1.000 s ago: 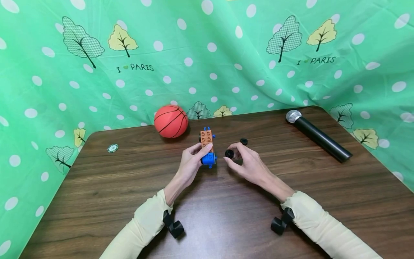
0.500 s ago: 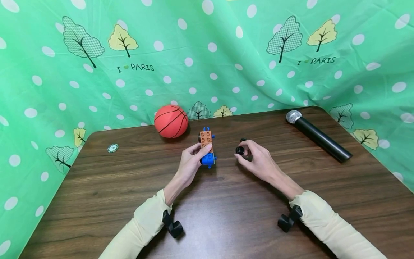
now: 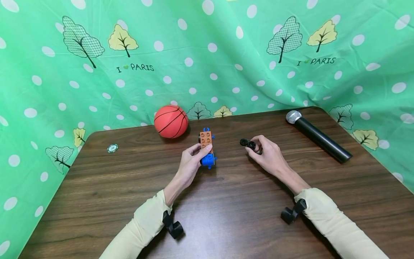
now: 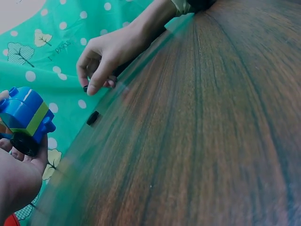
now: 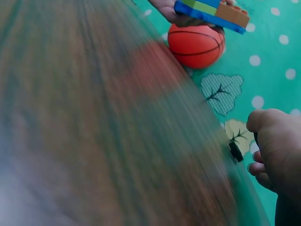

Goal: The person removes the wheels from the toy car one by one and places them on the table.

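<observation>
My left hand (image 3: 201, 150) grips a toy block car (image 3: 207, 147) just above the table; it has an orange brick on a blue base. In the left wrist view the toy block car (image 4: 26, 117) shows a green layer and one black wheel (image 4: 23, 144) under it. My right hand (image 3: 253, 146) pinches a small black wheel (image 3: 251, 145) low over the wood, to the car's right. A second loose black wheel (image 3: 243, 142) lies on the table right beside it. The loose wheel (image 5: 235, 151) also appears by my right hand's fingers (image 5: 275, 150) in the right wrist view.
An orange basketball (image 3: 170, 121) sits behind the car at the back of the brown wooden table (image 3: 207, 216). A black microphone (image 3: 318, 136) lies at the right rear. A small green chip (image 3: 112, 148) lies far left. Green dotted cloth (image 3: 207, 54) hangs behind and beside the table.
My right hand has carried the black wheel away from the car, rightward and farther back, down next to the loose wheel. The left hand and the car have stayed put.
</observation>
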Demonstrator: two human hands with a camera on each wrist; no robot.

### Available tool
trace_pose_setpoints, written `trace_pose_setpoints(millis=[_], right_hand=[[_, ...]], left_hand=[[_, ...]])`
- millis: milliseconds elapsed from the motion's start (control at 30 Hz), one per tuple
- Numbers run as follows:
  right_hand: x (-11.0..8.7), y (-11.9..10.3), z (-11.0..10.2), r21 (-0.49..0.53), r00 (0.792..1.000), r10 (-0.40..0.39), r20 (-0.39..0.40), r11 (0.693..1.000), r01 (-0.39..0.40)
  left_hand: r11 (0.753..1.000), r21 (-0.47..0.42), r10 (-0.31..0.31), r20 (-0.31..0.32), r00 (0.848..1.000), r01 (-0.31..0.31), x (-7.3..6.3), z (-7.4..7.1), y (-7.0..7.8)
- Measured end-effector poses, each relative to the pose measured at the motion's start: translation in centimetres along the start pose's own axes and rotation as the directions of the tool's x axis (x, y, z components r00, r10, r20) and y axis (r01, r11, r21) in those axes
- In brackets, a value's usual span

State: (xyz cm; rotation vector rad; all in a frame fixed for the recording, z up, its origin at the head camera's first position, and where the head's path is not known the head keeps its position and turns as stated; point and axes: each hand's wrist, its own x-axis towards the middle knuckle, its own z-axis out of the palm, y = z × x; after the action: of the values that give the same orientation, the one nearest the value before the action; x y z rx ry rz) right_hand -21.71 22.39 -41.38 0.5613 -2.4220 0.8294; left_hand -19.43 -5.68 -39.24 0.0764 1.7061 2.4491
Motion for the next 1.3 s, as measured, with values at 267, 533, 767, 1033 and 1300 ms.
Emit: trace_pose_setpoints(millis=[267,533,767,1033,1300], right_hand=[[0.6,1.6,0.0,-0.025,0.999,0.042,0.019,0.999,-0.041],[1.1,2.7,0.0,-0.048,0.997,0.067,0.028,0.997,-0.065],[1.5,3.3,0.0,-0.062,0.993,0.101,0.060,0.993,-0.097],[2.0,3.5,0.0,-0.087,0.978,0.146,0.150,0.987,-0.134],[2.2,3.4,0.0,-0.098,0.967,0.167,0.195,0.984,-0.150]], left_hand=[[1.000,0.029,0.000,-0.002,1.000,0.000,0.0,0.1,-0.1],[0.999,0.045,0.005,0.010,1.000,-0.005,0.0,0.1,0.0],[0.999,0.047,0.005,0.012,1.000,-0.006,-0.1,0.0,0.0],[1.000,0.018,0.014,0.019,1.000,-0.014,0.0,-0.1,-0.1],[1.000,0.027,0.015,0.030,0.999,-0.015,0.0,-0.2,-0.2]])
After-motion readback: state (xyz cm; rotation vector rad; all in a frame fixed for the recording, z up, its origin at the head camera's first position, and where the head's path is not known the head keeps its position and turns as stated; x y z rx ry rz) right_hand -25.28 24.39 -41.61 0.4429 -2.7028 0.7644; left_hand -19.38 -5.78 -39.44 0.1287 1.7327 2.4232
